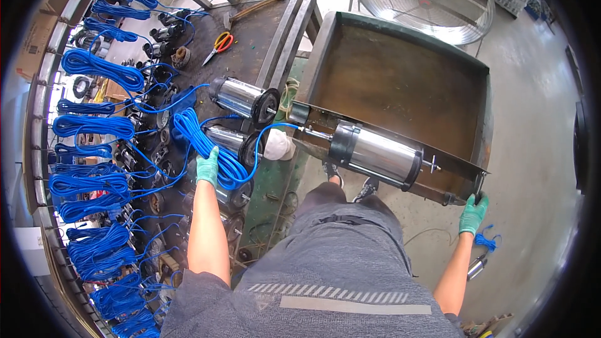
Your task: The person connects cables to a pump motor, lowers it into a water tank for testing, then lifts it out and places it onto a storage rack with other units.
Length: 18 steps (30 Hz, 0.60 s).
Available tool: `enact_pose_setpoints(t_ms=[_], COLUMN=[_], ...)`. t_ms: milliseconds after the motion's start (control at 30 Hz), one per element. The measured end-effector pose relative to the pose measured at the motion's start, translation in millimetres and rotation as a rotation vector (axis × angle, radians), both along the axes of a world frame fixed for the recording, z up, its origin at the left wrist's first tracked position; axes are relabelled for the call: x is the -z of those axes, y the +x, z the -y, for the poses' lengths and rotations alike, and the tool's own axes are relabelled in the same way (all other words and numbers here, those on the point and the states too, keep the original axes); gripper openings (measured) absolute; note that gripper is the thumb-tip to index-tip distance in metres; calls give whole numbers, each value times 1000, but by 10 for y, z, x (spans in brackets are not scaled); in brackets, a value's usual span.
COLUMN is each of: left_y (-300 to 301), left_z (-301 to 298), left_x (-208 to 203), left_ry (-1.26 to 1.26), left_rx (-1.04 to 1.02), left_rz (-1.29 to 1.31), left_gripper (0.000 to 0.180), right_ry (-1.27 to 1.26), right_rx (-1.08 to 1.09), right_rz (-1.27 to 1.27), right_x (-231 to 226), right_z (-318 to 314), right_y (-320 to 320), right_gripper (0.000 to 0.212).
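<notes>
A coiled blue cable (216,153) hangs in my left hand (208,168), which wears a green glove and is closed round the bundle. From the coil a single strand arcs right to the left end of a shiny metal pump motor (379,151). This cylinder lies on its side, with black end caps, along the near edge of a metal tank (395,28). My right hand (474,214), also in a green glove, is closed on a short dark lever (481,183) at the tank's near right corner. The fingers partly hide the lever.
On the dark workbench (263,25) at left lie two more motors, one (241,97) upper and one (226,141) lower, and orange-handled scissors (219,45). Several blue cable coils (94,126) line the bench's left edge. A large fan (426,3) stands behind the tank.
</notes>
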<state>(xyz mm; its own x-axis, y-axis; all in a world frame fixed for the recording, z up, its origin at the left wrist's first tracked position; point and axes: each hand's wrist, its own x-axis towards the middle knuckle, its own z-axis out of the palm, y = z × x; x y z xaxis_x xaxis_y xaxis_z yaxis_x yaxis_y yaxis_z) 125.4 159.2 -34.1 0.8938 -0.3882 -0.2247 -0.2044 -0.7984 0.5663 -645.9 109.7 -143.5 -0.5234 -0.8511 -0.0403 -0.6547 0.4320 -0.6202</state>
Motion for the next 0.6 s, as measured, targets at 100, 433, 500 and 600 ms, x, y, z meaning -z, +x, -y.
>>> enact_pose_setpoints(t_ms=[100, 433, 500, 600], left_y=[86, -824, -939, -796], left_z=[-33, 598, 1094, 1770], left_x=[144, -1183, -1265, -1146], left_ry=[-158, -665, -704, -740], left_rx=[-43, 311, 350, 410], left_rz=[-115, -344, -322, -346], left_gripper=[65, 38, 35, 33], right_ry=[-21, 29, 7, -25], right_rx=[-19, 67, 66, 80], right_rz=[75, 160, 161, 153], right_x=[144, 142, 106, -80], right_z=[-20, 17, 0, -35], right_y=[6, -54, -26, 108], right_gripper=[31, 30, 30, 30])
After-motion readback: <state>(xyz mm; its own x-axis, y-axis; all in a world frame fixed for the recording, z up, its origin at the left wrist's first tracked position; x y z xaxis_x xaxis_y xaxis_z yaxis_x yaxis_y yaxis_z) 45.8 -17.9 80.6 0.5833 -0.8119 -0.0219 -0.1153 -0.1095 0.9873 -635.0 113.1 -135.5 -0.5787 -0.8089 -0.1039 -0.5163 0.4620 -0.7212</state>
